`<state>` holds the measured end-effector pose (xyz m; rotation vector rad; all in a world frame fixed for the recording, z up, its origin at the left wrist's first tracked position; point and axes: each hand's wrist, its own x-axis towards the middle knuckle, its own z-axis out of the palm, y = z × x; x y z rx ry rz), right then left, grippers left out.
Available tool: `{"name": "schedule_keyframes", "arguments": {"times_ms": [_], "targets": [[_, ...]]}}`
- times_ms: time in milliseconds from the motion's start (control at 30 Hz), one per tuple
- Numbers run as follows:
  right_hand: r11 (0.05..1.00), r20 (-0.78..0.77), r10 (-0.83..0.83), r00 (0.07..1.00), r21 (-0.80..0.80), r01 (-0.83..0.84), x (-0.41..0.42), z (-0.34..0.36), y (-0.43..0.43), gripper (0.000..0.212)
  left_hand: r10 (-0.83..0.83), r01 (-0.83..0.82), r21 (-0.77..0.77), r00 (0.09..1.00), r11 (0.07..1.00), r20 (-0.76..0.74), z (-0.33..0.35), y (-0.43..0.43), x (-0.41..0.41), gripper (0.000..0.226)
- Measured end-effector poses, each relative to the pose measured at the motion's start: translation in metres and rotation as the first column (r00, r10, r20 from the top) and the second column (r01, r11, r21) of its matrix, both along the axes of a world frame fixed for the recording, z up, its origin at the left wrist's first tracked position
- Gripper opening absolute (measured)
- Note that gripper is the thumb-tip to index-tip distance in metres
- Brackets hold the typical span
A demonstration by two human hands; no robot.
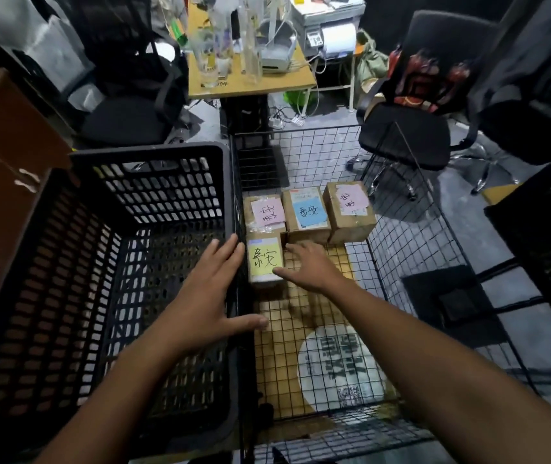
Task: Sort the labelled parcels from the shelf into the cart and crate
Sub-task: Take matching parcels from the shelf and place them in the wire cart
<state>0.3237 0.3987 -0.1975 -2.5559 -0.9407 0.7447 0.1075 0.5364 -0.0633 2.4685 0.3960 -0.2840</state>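
Only the person's two arms and hands show, and both are bare. The left forearm (126, 380) is uncovered from the wrist to the lower picture edge. The right forearm (434, 346) is the same, running off at the lower right corner. The wide lens makes each look thick near the edge and narrow toward the wrist. The left hand (210, 296) shows its back, with knuckles and tendon lines faintly marked and slim fingers (225, 252). Its thumbnail (263, 321) is cut short and catches a little light. The right hand (307, 266) is slightly blurred, so its nails cannot be made out.
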Motion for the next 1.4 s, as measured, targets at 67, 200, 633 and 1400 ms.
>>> {"name": "schedule_keyframes", "arguments": {"times_ms": [67,200,633,1400], "targets": [[0.999,0.036,-0.009,0.999,-0.032,0.01,-0.004,0.028,-0.007,0.086,-0.01,0.01,0.008,0.999,1.0,0.032,0.003,-0.001,-0.004,0.124],[0.992,0.11,-0.126,0.986,-0.015,0.128,-0.034,0.084,-0.03,0.082,-0.066,0.065,0.018,0.994,0.998,0.09,0.009,-0.003,-0.014,0.115],[0.798,0.28,-0.602,0.747,0.193,0.571,-0.25,0.169,-0.146,0.093,-0.35,0.39,-0.079,0.884,0.917,0.309,0.025,-0.045,-0.069,0.082],[0.215,0.305,-0.948,0.088,0.412,0.885,-0.609,0.199,-0.407,0.08,-0.867,0.854,0.209,0.416,0.476,0.275,0.064,-0.371,-0.247,0.085]]}}
